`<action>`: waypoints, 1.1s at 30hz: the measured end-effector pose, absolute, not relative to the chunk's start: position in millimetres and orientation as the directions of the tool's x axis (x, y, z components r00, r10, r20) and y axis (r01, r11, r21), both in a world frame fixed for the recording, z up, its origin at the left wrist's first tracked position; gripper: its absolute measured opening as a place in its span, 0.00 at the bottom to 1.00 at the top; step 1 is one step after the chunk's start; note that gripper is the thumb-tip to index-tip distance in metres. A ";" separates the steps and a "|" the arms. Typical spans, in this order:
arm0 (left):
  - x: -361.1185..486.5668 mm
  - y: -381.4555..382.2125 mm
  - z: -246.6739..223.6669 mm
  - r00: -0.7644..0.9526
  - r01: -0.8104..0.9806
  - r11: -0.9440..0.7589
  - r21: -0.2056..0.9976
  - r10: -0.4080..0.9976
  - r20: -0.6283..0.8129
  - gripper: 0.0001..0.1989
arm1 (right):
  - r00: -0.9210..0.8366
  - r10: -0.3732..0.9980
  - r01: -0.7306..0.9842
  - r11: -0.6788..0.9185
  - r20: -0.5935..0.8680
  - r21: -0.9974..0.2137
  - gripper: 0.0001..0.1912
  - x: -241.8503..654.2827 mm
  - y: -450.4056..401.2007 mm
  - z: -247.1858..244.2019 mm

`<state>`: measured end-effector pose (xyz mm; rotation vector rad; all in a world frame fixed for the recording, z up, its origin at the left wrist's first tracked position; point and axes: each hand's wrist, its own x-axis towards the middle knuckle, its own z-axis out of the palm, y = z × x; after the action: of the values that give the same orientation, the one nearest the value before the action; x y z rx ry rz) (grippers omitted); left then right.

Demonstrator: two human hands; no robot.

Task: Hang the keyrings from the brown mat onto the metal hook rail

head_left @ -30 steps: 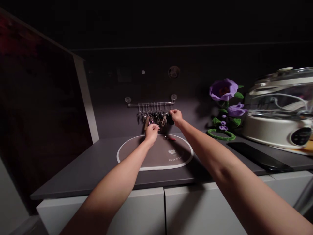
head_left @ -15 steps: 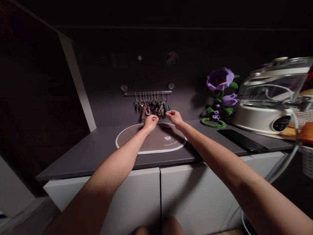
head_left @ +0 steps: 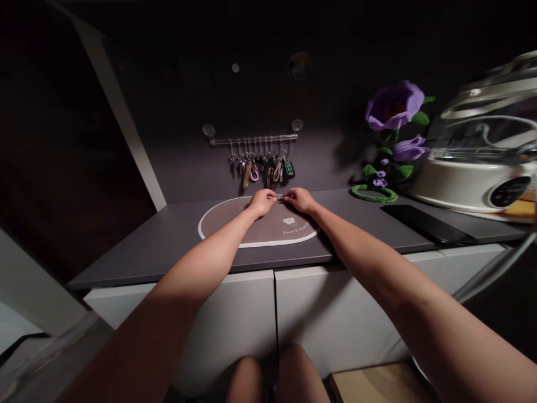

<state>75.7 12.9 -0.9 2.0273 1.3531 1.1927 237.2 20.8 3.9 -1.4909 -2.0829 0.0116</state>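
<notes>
Close together over the back of an oval brown mat [head_left: 226, 224] with a white rim are my left hand [head_left: 263, 202] and my right hand [head_left: 299, 200]. The fingertips of both are pinched and nearly meet. Something small and pale shows between them, too small to name. Just behind and above, keys [head_left: 241, 165] and fobs hang from a clear hook rail [head_left: 254, 140] on the dark wall. Among them are a tan strap [head_left: 246, 176], a pink loop [head_left: 254, 173] and a dark car key fob [head_left: 288, 168] with green-lit buttons.
Purple craft flowers [head_left: 394, 106] on a green ring base stand to the right on the grey counter [head_left: 138, 240]. A black phone-like slab [head_left: 423, 224] lies before them, beside a white appliance [head_left: 457, 179] with a clear top. White cabinet doors [head_left: 235, 319] are below.
My hands have come together, the right one leaving the car key fob, which now hangs in full view. The camera has tilted down and moved slightly closer.
</notes>
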 end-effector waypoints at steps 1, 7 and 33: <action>75.8 13.0 -1.5 0.161 0.539 -0.431 0.724 0.896 0.414 0.07 | -0.235 0.869 0.876 0.384 0.436 -0.293 0.12 236.4 22.6 3.1; 75.2 15.8 -4.1 0.139 0.529 -0.409 0.744 0.906 0.399 0.07 | -0.303 0.828 0.898 0.414 0.471 -0.149 0.12 232.0 32.4 -3.5; 72.9 14.1 2.1 0.152 0.465 -0.491 0.736 0.864 0.480 0.04 | -0.261 0.787 0.778 0.514 0.559 -0.360 0.08 224.0 14.4 7.0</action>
<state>72.9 14.1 2.1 2.0193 1.2658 1.2880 224.0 14.4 7.0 -1.2731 -2.0513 0.0161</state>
